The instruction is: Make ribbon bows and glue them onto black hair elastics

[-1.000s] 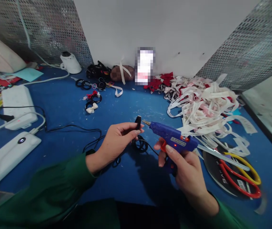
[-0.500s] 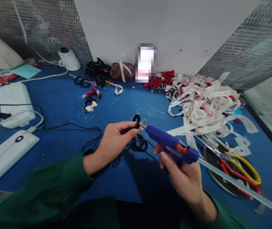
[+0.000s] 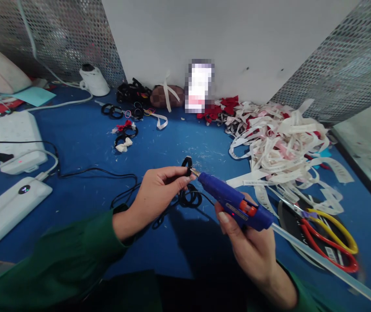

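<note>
Between the thumb and fingers of my left hand (image 3: 157, 190) a black hair tie (image 3: 187, 163) is pinched, its loop standing up. My right hand (image 3: 248, 238) grips a blue hot glue gun (image 3: 231, 197) by its handle. The metal nozzle (image 3: 195, 172) meets the hair tie, or sits right beside it; I cannot tell which. A long translucent glue stick (image 3: 325, 255) sticks out of the gun's rear. Below my left fingertips, more black hair ties (image 3: 190, 197) lie on the blue table (image 3: 178, 138).
Ribbon strips and red bows (image 3: 279, 134) are heaped at the right. Red and yellow-handled scissors (image 3: 331, 234) lie near my right forearm. Hair ties with bows (image 3: 124, 144) rest back left. A power strip (image 3: 21, 138), a power bank (image 3: 16, 212) and black cable (image 3: 97, 172) occupy the left.
The rear of the glue gun has dipped slightly, and its glue stick has swung down to the right. My left hand keeps the hair tie almost in place.
</note>
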`<state>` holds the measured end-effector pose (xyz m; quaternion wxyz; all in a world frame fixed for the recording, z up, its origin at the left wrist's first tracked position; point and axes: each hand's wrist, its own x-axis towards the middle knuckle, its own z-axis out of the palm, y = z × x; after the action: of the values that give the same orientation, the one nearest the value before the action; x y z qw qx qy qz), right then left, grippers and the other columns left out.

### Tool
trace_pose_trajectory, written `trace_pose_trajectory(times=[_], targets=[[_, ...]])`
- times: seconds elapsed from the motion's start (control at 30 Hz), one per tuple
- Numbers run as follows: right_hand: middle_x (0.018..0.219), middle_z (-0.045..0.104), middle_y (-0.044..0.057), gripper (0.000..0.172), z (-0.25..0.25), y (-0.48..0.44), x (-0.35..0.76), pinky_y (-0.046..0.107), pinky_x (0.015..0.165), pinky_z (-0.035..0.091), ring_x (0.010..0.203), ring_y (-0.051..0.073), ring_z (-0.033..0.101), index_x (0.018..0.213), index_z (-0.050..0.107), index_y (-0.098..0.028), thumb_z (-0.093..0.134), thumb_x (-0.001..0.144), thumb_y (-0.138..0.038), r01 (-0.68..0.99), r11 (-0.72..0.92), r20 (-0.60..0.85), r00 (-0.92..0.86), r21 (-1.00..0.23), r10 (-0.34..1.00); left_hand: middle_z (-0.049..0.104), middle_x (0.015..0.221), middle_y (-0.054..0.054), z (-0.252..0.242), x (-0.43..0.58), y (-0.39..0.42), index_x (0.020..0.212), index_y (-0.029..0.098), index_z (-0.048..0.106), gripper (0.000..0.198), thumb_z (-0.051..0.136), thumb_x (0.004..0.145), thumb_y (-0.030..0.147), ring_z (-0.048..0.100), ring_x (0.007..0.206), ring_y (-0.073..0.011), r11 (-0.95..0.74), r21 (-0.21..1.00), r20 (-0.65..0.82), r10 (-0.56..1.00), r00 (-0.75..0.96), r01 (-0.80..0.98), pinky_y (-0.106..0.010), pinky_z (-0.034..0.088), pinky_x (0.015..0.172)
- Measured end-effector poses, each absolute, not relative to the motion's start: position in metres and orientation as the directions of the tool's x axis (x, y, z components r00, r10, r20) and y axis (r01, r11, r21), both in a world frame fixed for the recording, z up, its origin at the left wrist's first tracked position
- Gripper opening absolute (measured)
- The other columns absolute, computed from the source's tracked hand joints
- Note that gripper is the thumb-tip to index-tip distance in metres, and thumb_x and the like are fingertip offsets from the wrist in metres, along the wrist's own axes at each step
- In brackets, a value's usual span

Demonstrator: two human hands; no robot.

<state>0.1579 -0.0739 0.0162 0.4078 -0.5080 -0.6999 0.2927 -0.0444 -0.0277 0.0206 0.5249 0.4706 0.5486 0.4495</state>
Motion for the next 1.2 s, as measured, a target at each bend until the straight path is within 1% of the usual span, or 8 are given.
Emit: trace_pose_trajectory(times=[0.27,0.4,0.47,0.6,0.77,0.87,1.03,1.2], targets=[[0.085,0.065,0.004,0.015,0.0136,-0.0764,0.1589,0.026,0.057,0.047,0.060,0.012,0.056,0.087,0.063,-0.019,0.059,0.096,-0.030,0.480,0.327,0.296,-0.141,-0.814,0.945,0.078,0.081,-0.003,0.0201,-0.0450,-0.0284,0.096,0.022,0.084,0.019,0.077,0.079,0.028,0.062,0.065,-0.0124,0.148,0.988,-0.149,0.989,0.005,0.035,-0.023,0.047,0.060],[0.089,0.065,0.003,0.009,0.0131,-0.0774,0.1599,0.025,0.056,0.047,0.061,0.012,0.056,0.098,0.063,-0.020,0.060,0.095,-0.028,0.481,0.353,0.318,-0.154,-0.803,0.935,0.081,0.093,-0.003,0.0197,-0.0460,-0.0287,0.097,0.023,0.083,0.018,0.076,0.080,0.025,0.070,0.080,-0.0155,0.106,0.994,-0.107,0.994,0.038,0.007,-0.024,0.052,0.073],[0.091,0.065,0.003,0.012,0.0119,-0.0776,0.1606,0.026,0.056,0.048,0.063,0.013,0.058,0.105,0.062,-0.021,0.060,0.095,-0.027,0.475,0.364,0.327,-0.163,-0.801,0.931,0.081,0.097,-0.003,0.0198,-0.0462,-0.0287,0.097,0.022,0.083,0.018,0.076,0.080,0.023,0.071,0.087,-0.0172,0.096,0.995,-0.096,0.994,0.049,0.001,-0.026,0.054,0.079],[0.094,0.065,0.004,0.018,0.0109,-0.0778,0.1616,0.027,0.057,0.049,0.066,0.015,0.059,0.111,0.062,-0.022,0.060,0.095,-0.027,0.481,0.364,0.321,-0.174,-0.797,0.931,0.081,0.098,-0.004,0.0204,-0.0462,-0.0287,0.098,0.021,0.082,0.019,0.075,0.081,0.022,0.072,0.090,-0.0191,0.101,0.995,-0.102,0.994,0.034,0.025,-0.028,0.055,0.081],[0.098,0.065,0.005,0.017,0.0134,-0.0785,0.1619,0.029,0.060,0.051,0.068,0.016,0.060,0.111,0.062,-0.022,0.059,0.095,-0.026,0.494,0.387,0.335,-0.193,-0.779,0.922,0.081,0.098,-0.005,0.0212,-0.0462,-0.0284,0.100,0.020,0.082,0.020,0.073,0.082,0.022,0.073,0.090,-0.0202,0.104,0.994,-0.105,0.994,0.031,0.042,-0.030,0.056,0.081],[0.096,0.065,0.005,0.021,0.0138,-0.0793,0.1625,0.028,0.059,0.051,0.067,0.016,0.060,0.116,0.061,-0.023,0.059,0.095,-0.026,0.488,0.370,0.319,-0.187,-0.791,0.929,0.080,0.098,-0.005,0.0217,-0.0462,-0.0282,0.099,0.020,0.082,0.019,0.073,0.082,0.021,0.072,0.089,-0.0199,0.092,0.995,-0.093,0.995,0.028,0.043,-0.030,0.056,0.082],[0.094,0.065,0.004,0.022,0.0128,-0.0792,0.1628,0.028,0.058,0.051,0.066,0.015,0.059,0.117,0.061,-0.022,0.060,0.094,-0.026,0.482,0.359,0.312,-0.178,-0.799,0.933,0.080,0.091,-0.004,0.0225,-0.0455,-0.0284,0.099,0.021,0.083,0.019,0.073,0.082,0.020,0.069,0.075,-0.0156,0.115,0.993,-0.116,0.993,0.015,0.039,-0.026,0.055,0.072],[0.099,0.065,0.005,0.027,0.0118,-0.0786,0.1627,0.028,0.062,0.052,0.071,0.017,0.062,0.121,0.059,-0.023,0.059,0.095,-0.025,0.478,0.395,0.342,-0.198,-0.785,0.919,0.080,0.089,-0.003,0.0216,-0.0455,-0.0276,0.100,0.022,0.083,0.021,0.074,0.081,0.020,0.066,0.069,-0.0131,0.113,0.993,-0.113,0.993,0.015,0.018,-0.024,0.054,0.067]])
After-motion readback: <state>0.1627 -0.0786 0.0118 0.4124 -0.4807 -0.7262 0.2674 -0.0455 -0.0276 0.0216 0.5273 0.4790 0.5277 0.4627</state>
